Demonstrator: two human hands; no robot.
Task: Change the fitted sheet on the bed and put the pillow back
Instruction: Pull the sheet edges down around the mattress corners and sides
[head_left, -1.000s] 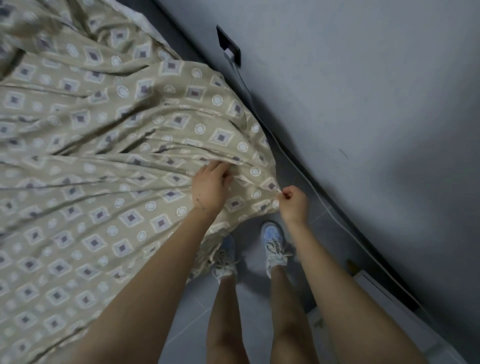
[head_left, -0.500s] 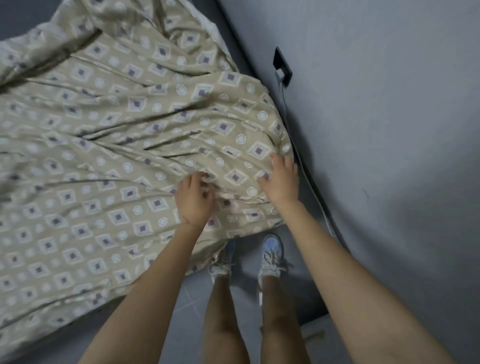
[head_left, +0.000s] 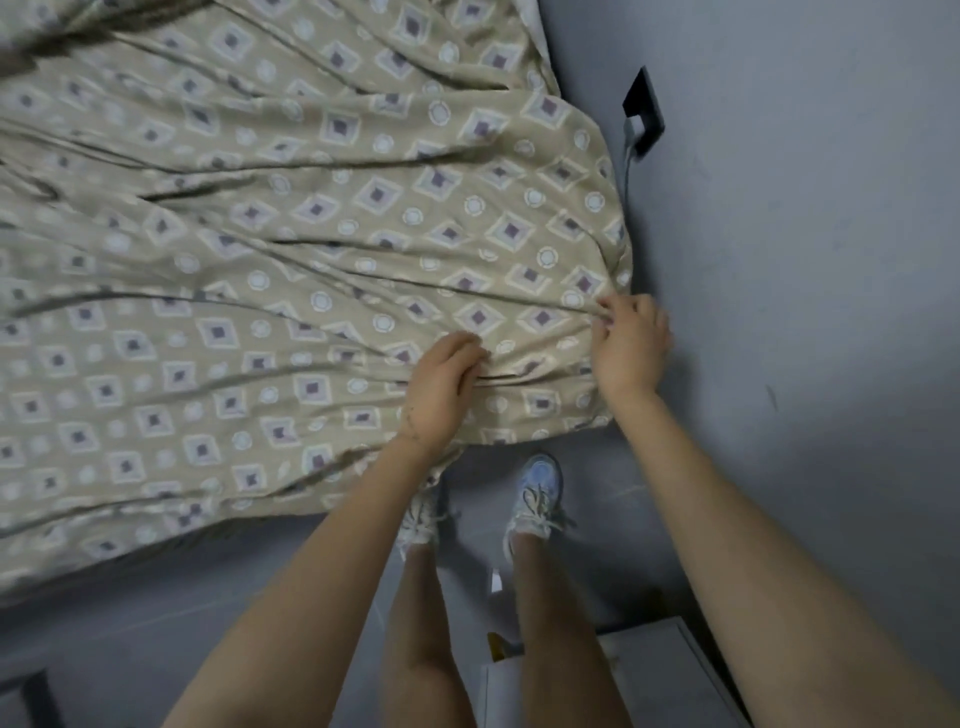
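Observation:
A beige fitted sheet (head_left: 291, 249) printed with purple squares and white circles lies wrinkled over the bed, its near corner hanging by the wall. My left hand (head_left: 439, 389) grips a fold of the sheet near the bed's near edge, fingers curled into the cloth. My right hand (head_left: 631, 345) pinches the sheet at the corner, close to the grey wall. Folds run from both hands across the bed. No pillow is in view.
A grey wall (head_left: 805, 260) runs along the right with a black socket (head_left: 644, 111) and a cable hanging down. My feet in pale sneakers (head_left: 537, 499) stand on the grey floor. A white box (head_left: 654, 675) sits low right, a dark frame low left.
My right hand moved right, from lying on the sheet to pinching its corner. My left hand kept its grip. The view shifted so the bed corner sits further right.

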